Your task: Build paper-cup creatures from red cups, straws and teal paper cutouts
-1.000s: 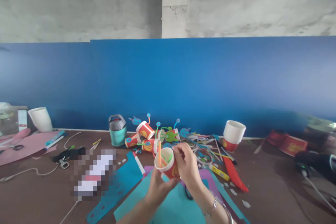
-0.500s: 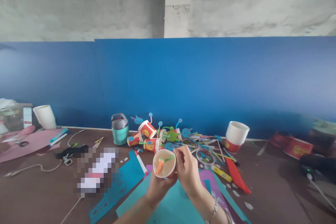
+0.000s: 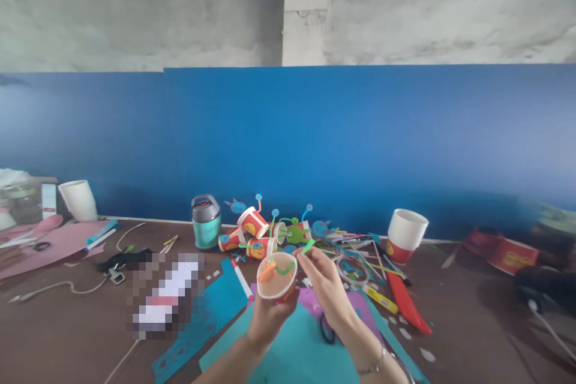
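Note:
My left hand (image 3: 270, 315) is wrapped round a red and white paper cup (image 3: 279, 295), its mouth tilted toward me. Inside the cup lie an orange straw piece (image 3: 267, 271) and a green one, both bent. Just right of the rim, my right hand (image 3: 327, 279) pinches between thumb and fingertips what looks like a green straw end (image 3: 308, 246). Whether that end joins the green straw inside the cup, I cannot tell. Beneath both hands lies a turquoise paper sheet (image 3: 288, 351), with a dark scissors handle (image 3: 326, 331) showing by my right wrist.
Behind the cup are several decorated paper cups (image 3: 252, 222) with straw arms. A teal flask (image 3: 207, 231) stands left of them, stacked white cups (image 3: 407, 228) to the right. A yellow glue stick or tube (image 3: 381, 299), red strip (image 3: 407, 306) and paper scraps lie at right.
My right hand has moved slightly away from the rim, and a green straw end now shows at its fingertips. The cup has shifted a little left and tilted; the scissors handle has come into sight.

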